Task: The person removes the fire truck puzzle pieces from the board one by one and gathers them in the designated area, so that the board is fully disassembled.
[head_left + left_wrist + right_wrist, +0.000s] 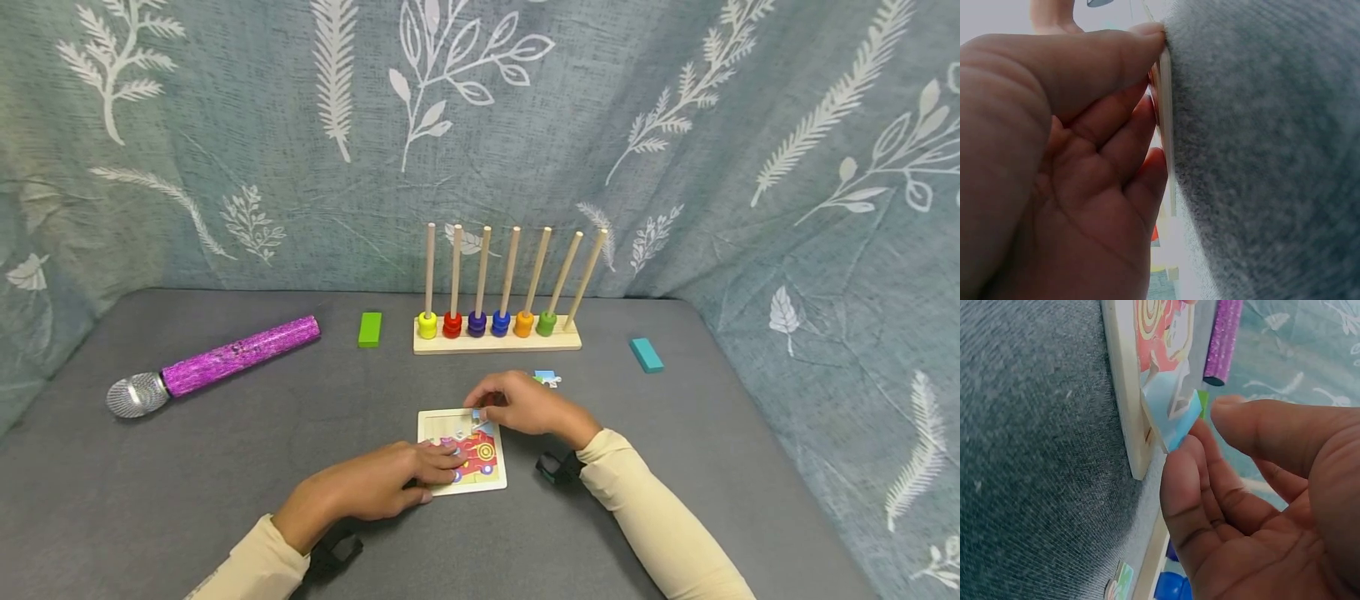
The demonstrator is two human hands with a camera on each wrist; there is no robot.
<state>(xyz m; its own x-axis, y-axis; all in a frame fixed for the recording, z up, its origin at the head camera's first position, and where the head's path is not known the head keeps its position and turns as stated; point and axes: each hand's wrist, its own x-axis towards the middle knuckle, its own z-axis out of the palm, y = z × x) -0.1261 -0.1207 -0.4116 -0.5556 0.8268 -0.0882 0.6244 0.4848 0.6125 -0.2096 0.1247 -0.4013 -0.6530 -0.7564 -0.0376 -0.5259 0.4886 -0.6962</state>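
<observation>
R grip (pixel 519 403) by blue pc (pixel 1163 407), tilted, corner twd fingertips (pixel 1180 472).

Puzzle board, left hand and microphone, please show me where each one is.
Puzzle board (pixel 443 427): head view, on the bare wood at its upper left.
Left hand (pixel 384 480): head view, on the back of the hand.
Microphone (pixel 240 357): head view, middle of its purple handle.

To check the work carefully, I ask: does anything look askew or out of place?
Yes: near the right hand, a blue puzzle piece tilts up from the wooden tray instead of lying flat.
</observation>
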